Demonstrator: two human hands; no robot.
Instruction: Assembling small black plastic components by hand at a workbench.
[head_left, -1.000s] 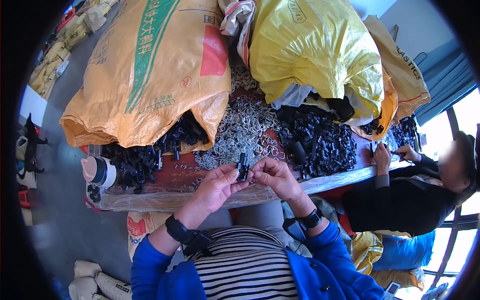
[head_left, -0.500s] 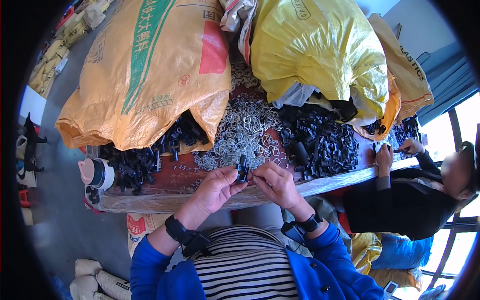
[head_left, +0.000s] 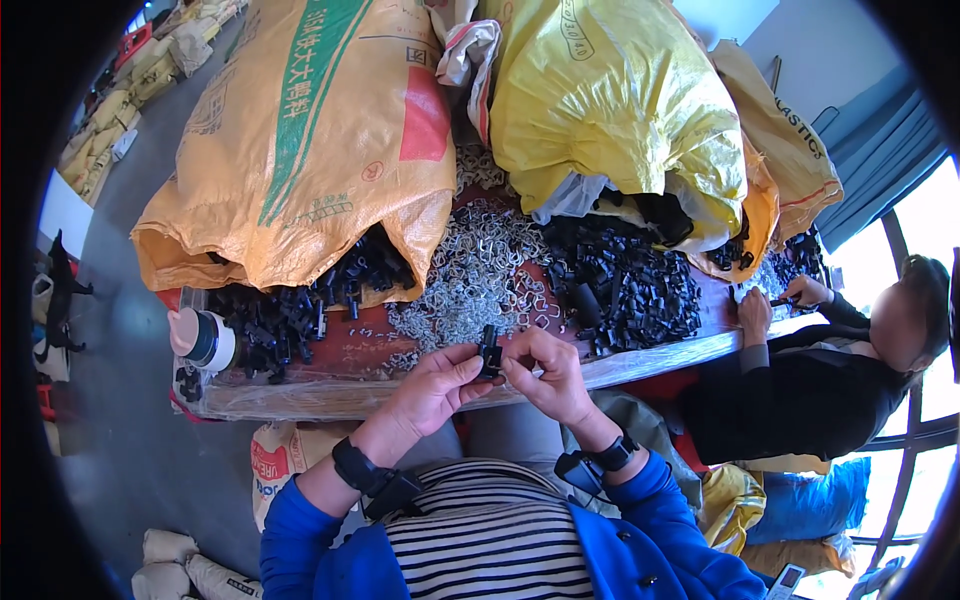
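Observation:
Between the thumb and fingers of my left hand (head_left: 437, 388) is a small black plastic fitting (head_left: 490, 348), its narrow end pointing up. My right hand (head_left: 552, 378) is closed in a pinch right beside the fitting; anything in its fingertips is too small to make out. Just beyond my hands lies a heap of small silvery metal clips (head_left: 475, 265). To its right spreads a pile of black plastic parts (head_left: 640, 300), and more black parts (head_left: 255, 325) lie to the left.
A big orange woven sack (head_left: 340, 170) and a yellow sack (head_left: 620, 110) stand on the red table (head_left: 352, 350). A pink-lidded cup (head_left: 203, 338) sits at the left corner. At the right, another person (head_left: 800, 390) works with both hands at the table.
My view has shifted slightly, and both hands sit a little lower in it. The fitting stays in my left hand, while my right fingers have drawn slightly back from it.

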